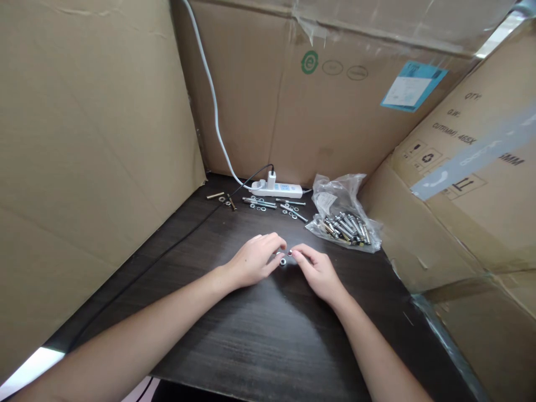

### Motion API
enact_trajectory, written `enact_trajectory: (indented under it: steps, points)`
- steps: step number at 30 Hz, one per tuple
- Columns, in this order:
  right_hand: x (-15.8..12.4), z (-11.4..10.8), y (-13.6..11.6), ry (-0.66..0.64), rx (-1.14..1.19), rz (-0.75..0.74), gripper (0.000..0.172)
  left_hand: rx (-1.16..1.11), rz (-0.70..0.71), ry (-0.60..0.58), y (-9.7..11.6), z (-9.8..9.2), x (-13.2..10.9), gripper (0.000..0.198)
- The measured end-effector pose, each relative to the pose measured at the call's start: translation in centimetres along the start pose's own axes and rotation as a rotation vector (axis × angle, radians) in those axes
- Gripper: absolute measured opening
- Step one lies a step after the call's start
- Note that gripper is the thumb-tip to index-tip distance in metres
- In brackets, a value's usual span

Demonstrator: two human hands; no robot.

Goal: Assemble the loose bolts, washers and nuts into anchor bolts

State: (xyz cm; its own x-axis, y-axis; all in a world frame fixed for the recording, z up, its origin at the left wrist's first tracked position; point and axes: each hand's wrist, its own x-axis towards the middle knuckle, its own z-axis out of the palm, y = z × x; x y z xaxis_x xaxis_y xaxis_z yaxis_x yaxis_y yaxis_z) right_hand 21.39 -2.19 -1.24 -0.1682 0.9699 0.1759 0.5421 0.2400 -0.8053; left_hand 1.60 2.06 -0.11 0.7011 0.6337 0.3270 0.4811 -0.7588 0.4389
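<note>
On the dark table (243,340), my left hand (257,258) rests with its fingers curled. A small pale bit shows between its thumb and forefinger, too small to name. My right hand (319,272) pinches a small metal nut (290,253) between thumb and forefinger, just above the tabletop. Between the two hands lies another small nut or washer (283,262), close to the left thumb. Farther back are loose bolts (262,203), a separate bolt (294,213), and several washers and nuts (288,211). A brass-coloured sleeve (215,195) and bolt (231,202) lie at the left.
A clear plastic bag (341,204) of expansion bolts (349,228) lies at the back right. A white power strip (278,190) holds a plugged-in charger (271,179). Its black cable (167,251) crosses the table's left side. Cardboard walls (251,100) enclose three sides.
</note>
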Motion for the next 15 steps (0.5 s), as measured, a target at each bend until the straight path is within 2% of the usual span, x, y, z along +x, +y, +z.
enact_trajectory:
  steps: [4, 9, 15]
  points:
    - [0.4, -0.7, 1.1, 0.086, -0.172, 0.093, 0.03, 0.012, -0.065, -0.066, -1.0, 0.3, -0.1, 0.014]
    - [0.3, -0.1, 1.1, 0.04, -0.27, 0.138, 0.021, 0.055, -0.067, -0.135, -1.5, 0.9, -0.3, 0.021]
    - [0.4, 0.6, 0.9, 0.012, -0.415, 0.127, 0.017, 0.069, -0.058, -0.145, -1.5, 0.9, -0.4, 0.013]
